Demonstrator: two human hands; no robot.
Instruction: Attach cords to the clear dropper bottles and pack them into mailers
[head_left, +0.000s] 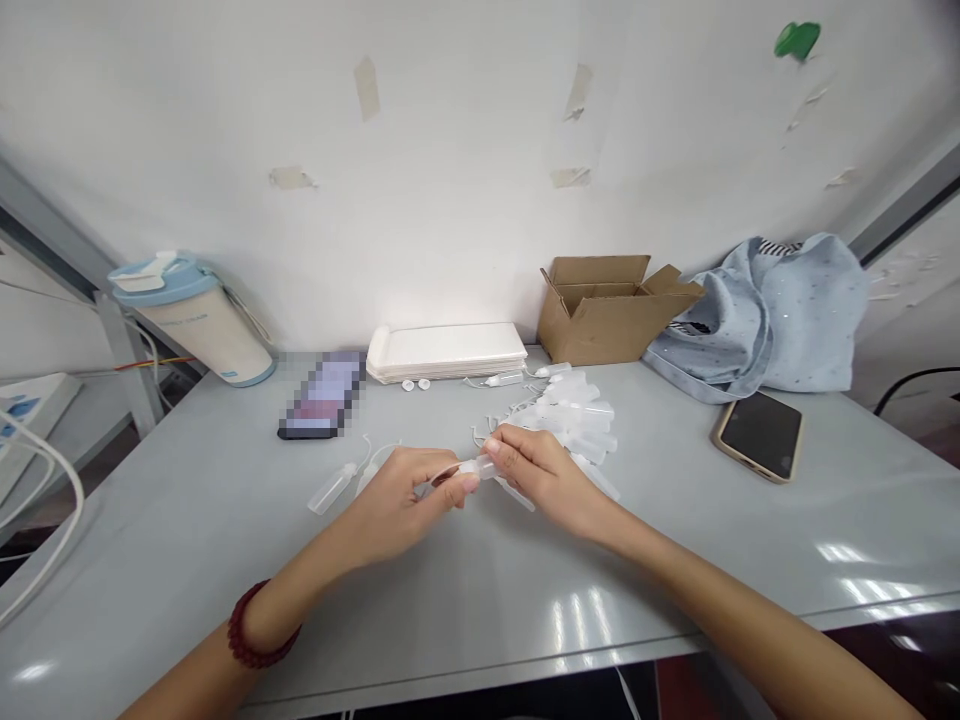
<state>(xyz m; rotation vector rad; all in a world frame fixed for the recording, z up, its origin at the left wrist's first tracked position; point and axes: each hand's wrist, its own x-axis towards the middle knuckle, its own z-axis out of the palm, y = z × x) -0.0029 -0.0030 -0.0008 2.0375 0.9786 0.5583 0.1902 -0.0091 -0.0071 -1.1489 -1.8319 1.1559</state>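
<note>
The left hand (pixel 409 505) and right hand (pixel 544 478) pinch a small translucent tube (pixel 486 467) between their fingers. A tube pile (pixel 574 405) lies beyond, right.

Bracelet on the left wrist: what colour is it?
The bracelet is dark red, seen best in the head view.

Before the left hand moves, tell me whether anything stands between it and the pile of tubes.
Yes: the right hand, with the small tube held between both hands, stands between the left hand and the pile.
</note>
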